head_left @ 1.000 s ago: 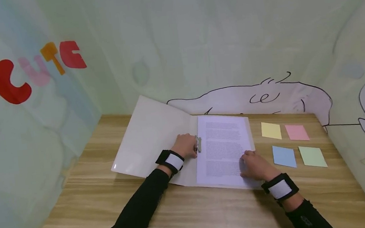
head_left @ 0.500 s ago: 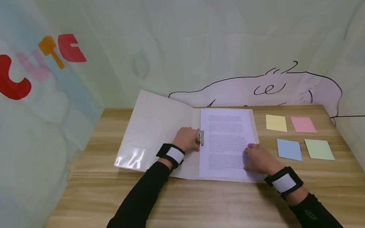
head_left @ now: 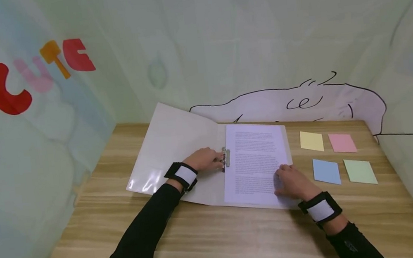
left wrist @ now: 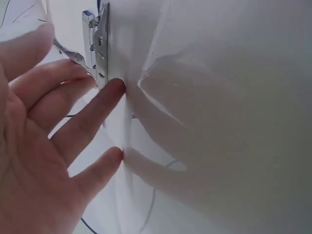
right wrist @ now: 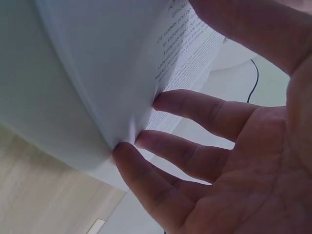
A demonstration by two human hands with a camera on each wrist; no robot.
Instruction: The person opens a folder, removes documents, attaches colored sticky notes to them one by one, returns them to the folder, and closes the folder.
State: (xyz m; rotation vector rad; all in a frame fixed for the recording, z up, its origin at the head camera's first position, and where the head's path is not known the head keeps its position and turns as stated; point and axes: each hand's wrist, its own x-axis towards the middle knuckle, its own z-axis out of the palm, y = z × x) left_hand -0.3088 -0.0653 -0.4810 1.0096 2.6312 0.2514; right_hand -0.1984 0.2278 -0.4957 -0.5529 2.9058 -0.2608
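So the white folder (head_left: 171, 149) is lying open on the wooden table (head_left: 240, 242), printed page (head_left: 256, 161) on its right-hand side, metal lever clip (head_left: 226, 158) along the page's left edge. Left hand (head_left: 202, 159) isn't gripping anything: fingers loosely stretched, tips at the clip and the folder by the spine. Right hand (head_left: 294, 182) is unclenched too, fingertips pressing near the page's lower right edge, thumb apart.

To do this bit well, imo: let the right fingertips pin the paper lightly so it stays square without creasing, and work the lever from its end, fingers out of the hinge. Can't tell if the clip has really caught the paper, so that's worth checking before letting go.

Count: one folder, one clip, one page on top (can't tell how many sheets are under it), two black wristbands (head_left: 320, 209), and four sticky-note-type squares, one each yellow (head_left: 311, 141), pink (head_left: 342, 143), blue (head_left: 326, 171) and green (head_left: 360, 171)
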